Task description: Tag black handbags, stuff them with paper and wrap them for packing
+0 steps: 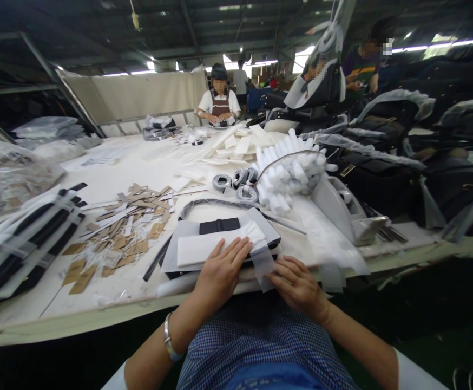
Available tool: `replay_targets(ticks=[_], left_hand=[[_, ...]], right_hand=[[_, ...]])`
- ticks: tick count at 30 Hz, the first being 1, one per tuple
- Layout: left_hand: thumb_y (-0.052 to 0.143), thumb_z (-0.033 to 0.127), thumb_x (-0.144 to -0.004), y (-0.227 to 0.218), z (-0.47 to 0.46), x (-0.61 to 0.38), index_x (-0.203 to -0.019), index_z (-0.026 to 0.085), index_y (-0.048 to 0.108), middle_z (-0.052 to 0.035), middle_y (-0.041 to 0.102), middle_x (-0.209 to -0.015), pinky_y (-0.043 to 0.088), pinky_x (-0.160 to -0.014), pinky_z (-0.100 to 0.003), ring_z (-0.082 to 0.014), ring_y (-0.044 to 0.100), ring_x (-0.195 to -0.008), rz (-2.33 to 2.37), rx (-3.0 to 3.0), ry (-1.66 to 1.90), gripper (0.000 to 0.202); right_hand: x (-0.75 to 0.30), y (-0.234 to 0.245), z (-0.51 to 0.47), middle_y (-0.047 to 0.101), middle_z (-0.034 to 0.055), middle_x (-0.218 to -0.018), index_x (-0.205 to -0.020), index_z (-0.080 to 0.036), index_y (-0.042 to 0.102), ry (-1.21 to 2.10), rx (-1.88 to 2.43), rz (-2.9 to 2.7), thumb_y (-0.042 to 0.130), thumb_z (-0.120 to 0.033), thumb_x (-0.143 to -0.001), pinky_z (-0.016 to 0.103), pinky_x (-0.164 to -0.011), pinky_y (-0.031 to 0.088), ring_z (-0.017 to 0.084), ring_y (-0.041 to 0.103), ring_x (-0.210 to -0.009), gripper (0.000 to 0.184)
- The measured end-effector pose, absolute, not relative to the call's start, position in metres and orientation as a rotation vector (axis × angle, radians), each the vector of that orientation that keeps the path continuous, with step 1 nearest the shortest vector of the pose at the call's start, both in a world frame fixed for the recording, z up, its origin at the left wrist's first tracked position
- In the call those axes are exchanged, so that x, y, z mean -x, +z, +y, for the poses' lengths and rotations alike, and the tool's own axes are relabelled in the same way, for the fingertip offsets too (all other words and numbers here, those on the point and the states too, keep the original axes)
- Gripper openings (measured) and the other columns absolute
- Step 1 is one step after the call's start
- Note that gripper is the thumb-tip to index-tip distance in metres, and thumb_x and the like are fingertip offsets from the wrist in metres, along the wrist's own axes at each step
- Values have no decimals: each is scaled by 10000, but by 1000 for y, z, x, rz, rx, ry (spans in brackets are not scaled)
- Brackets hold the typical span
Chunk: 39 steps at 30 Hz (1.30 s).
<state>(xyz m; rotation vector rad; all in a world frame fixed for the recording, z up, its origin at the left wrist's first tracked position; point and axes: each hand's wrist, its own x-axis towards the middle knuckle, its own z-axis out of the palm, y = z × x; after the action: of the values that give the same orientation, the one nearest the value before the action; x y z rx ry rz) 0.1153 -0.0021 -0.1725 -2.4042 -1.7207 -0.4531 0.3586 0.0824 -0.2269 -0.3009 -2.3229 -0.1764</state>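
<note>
A black handbag [275, 234] lies in front of me at the table's near edge, partly covered by a pale sheet. On top rests a white foam strip [198, 250], and just behind that is a small black strap piece [219, 225]. My left hand [222, 265] is flat on the strip with its fingers stretched out. A thin translucent wrapping sheet [263, 262] hangs over the bag's right front edge. My right hand [297, 281] has its fingers closed at that sheet's edge; its thumb is hidden. The bag's dark wrapped handle [220, 202] arches behind it.
Brown and white tags [133, 233] are scattered to the left, beside wrapped black straps [29, 244]. White foam rolls [289, 168], coiled straps [247, 192] and a grey tape dispenser [342, 208] stand right of centre. Black bags [374, 179] crowd the right. A co-worker [219, 100] sits across.
</note>
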Motion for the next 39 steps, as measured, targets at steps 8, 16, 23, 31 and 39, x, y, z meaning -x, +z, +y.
replay_targets(ticks=[8,16,23,31,39], left_hand=[[465,23,-782,-174,-3,-116,-1518,183,326,-39,358,-1584,243,-1211,-452,-199,356,-1448,-1736,2386,-454,766],[459,49,-842,-174,-5,-117,-1545,203,268,-29,318,-1603,245,-1208,-443,-187,338,-1457,-1736,2383,-396,745],[461,47,-865,-172,-7,-117,-1545,246,275,-27,321,-1601,267,-1201,-450,-194,345,-1455,-1726,2361,-409,732],[464,48,-870,-175,-5,-116,-1543,257,277,-18,337,-1595,272,-1198,-451,-194,341,-1457,-1715,2383,-448,730],[440,33,-886,-177,-5,-116,-1539,247,283,-31,349,-1589,280,-1191,-453,-197,358,-1448,-1697,2361,-440,705]], right_hand=[[-355,-223,77,776,48,-1015,-1102,-176,691,87,194,-2337,459,-88,-972,371,-977,545,167,716,-977,279],[-382,-226,53,764,83,-1096,-1171,-154,681,122,174,-2418,388,-88,-983,372,-986,564,185,710,-1059,354],[-385,-224,45,759,97,-1109,-1158,-127,696,91,113,-2441,397,-116,-1002,356,-1036,530,177,693,-1102,337],[-390,-189,55,784,55,-975,-1118,-170,690,260,84,-2407,571,-237,-970,338,-992,557,165,736,-965,200],[-344,-147,117,704,87,-1243,-1249,-194,642,-51,249,-2344,622,-135,-921,467,-1095,462,244,605,-1241,334]])
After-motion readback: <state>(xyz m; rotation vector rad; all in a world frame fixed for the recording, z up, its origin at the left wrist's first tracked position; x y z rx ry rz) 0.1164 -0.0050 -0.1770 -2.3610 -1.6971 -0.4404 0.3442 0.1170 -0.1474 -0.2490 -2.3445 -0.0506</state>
